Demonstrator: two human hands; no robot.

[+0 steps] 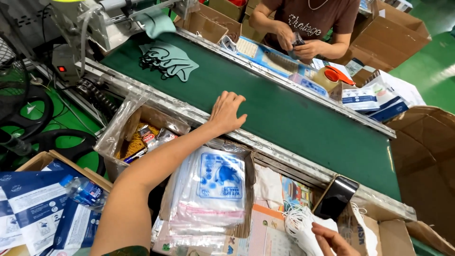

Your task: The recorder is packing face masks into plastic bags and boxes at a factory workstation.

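Observation:
My left hand (pixel 226 112) reaches across the metal rail (pixel 180 110) onto the near edge of the green conveyor belt (pixel 294 118), fingers apart and palm down, holding nothing. A pile of teal fabric masks (pixel 168 60) lies further up the belt, well apart from that hand. My right hand (pixel 329 239) sits at the bottom edge, fingers closed on a bundle of white elastic cords (pixel 299 225). Below my left forearm lies a stack of clear zip bags with blue print (pixel 213 187) in a cardboard box.
Across the belt, a person's two hands (pixel 298 43) hold a small dark item. A bag-lined carton (pixel 142 135) holds rubber bands. A water bottle (pixel 83 190), blue-white packets (pixel 33 208), a black phone (pixel 335 196), a tape dispenser (pixel 332 77) and cardboard boxes (pixel 426 156) surround the belt.

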